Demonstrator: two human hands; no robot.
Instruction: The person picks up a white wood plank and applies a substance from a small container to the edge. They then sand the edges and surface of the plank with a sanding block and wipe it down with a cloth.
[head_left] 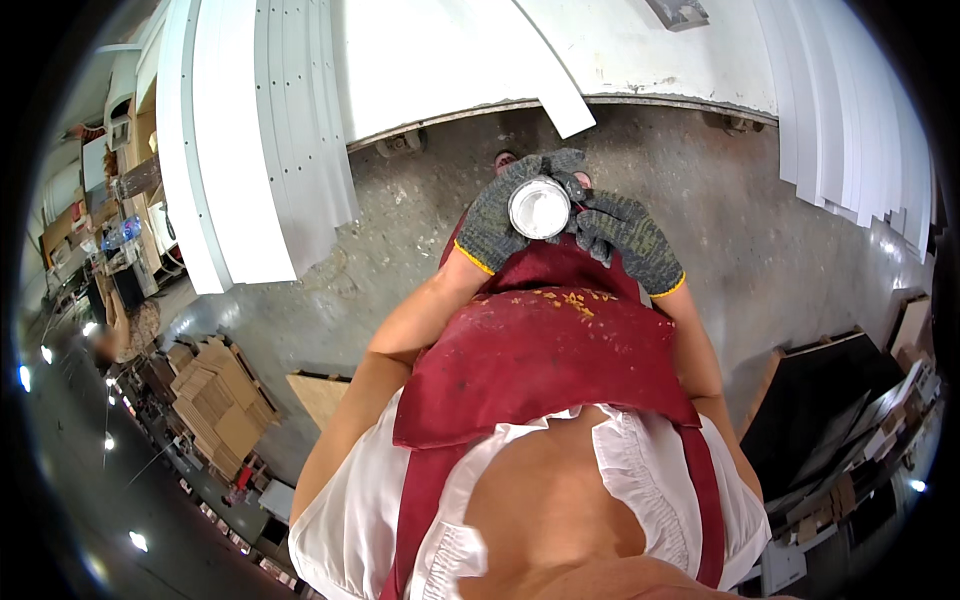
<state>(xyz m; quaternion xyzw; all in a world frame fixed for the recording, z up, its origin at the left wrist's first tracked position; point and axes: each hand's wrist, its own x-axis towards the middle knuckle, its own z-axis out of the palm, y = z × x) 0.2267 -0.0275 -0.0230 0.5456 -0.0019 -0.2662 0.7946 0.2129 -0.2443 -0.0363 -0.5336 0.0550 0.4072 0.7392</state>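
In front of my apron (540,360) I hold a round, white-topped can (540,208) with a pale rim. My left hand (488,222), in a grey knit glove with a yellow cuff, is wrapped round its left side. Close against the can's right side is my right hand (632,232), in a matching glove, its fingers curled. A small bit of red shows by those fingers; what they hold, if anything, I cannot make out. Whether the white in the can is its content or a lid is unclear.
Ahead stands a white-topped table (430,60) with a loose white strip (565,110) jutting over its edge. Long white panels (230,140) overhang on the left, others (850,120) on the right. Flattened cardboard (225,395) and a black panel (820,400) lie behind.
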